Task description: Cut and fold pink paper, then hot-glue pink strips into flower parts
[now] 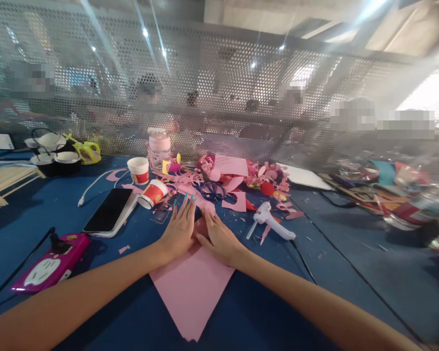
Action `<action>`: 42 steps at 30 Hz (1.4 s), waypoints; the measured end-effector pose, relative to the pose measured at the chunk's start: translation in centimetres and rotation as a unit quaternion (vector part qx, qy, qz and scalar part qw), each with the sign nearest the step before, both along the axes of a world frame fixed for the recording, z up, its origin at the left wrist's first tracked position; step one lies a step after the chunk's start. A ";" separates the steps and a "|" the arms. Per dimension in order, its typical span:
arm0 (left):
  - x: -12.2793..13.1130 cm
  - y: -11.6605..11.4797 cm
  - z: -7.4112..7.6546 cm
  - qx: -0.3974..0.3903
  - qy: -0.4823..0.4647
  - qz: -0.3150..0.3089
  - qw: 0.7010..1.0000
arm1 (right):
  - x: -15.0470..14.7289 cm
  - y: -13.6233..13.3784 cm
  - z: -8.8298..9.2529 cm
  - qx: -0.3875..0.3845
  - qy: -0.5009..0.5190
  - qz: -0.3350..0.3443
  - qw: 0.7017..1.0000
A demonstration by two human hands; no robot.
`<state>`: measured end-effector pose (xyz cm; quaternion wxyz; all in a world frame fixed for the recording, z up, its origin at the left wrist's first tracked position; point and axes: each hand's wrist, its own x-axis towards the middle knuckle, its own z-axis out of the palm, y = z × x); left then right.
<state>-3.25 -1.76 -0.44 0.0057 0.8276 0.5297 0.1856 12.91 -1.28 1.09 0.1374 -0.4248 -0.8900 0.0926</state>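
A pink sheet of felt or paper [195, 292] lies on the blue table in front of me, one corner pointing toward me. My left hand [180, 228] rests flat on its upper left part, fingers stretched forward, with painted nails. On the upper right part lies my right hand [219, 239], also flat with fingers extended, its thumb near the left hand. The sheet's far corner is mostly covered by both hands. Just beyond the fingertips are pink scraps [207, 207] and dark blue-handled scissors [212, 191].
To the right lies a white glue gun [274, 224] with its cord. A phone [109, 209], a tipped paper cup [153, 194], an upright cup [138, 170] and a magenta power strip [54, 265] are on the left. Behind the scrap pile stands a perforated metal screen [212, 92].
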 end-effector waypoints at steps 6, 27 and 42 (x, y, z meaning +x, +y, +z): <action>-0.1 0.4 -0.2 -0.061 -0.049 -0.050 0.996 | -0.2 0.9 -0.4 -0.009 -0.002 -0.002 1.000; -0.2 1.1 0.1 -0.112 -0.018 -0.098 0.989 | 0.1 -0.1 -0.1 -0.001 -0.022 -0.043 0.999; -0.3 1.6 0.6 -0.140 0.025 -0.102 0.985 | 0.4 0.5 -0.7 0.007 0.048 -0.053 0.997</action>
